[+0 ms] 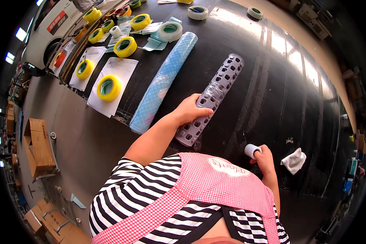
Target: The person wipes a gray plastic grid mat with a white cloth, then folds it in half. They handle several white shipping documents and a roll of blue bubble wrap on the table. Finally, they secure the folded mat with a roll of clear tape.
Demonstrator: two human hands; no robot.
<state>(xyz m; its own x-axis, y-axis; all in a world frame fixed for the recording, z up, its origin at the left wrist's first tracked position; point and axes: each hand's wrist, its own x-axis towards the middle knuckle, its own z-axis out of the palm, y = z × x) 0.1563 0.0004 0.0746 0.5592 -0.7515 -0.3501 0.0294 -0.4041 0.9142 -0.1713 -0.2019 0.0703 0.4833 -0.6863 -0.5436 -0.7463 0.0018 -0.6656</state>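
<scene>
A grey rubbery mat with rows of holes, rolled into a tube (228, 74), lies slantwise on the black table. Clear film wraps its middle. My left hand (191, 110) grips its nearer half, thumb on top and fingers around the far side, mostly hidden. To the right, near the table's front, my right hand (265, 160) holds a small white roll (252, 151), with fingers at its hollow end. What kind of roll it is, I cannot tell for sure. Left of the grey mat lies a blue patterned roll (165, 81) in clear wrap, untouched.
Yellow tape rolls (109, 88) sit on paper sheets (120, 69) along the table's left edge. A whitish tape roll (169, 32) is beyond them. A crumpled white cloth (293, 161) lies right of my right hand. Cardboard boxes (40, 147) stand on the floor at left.
</scene>
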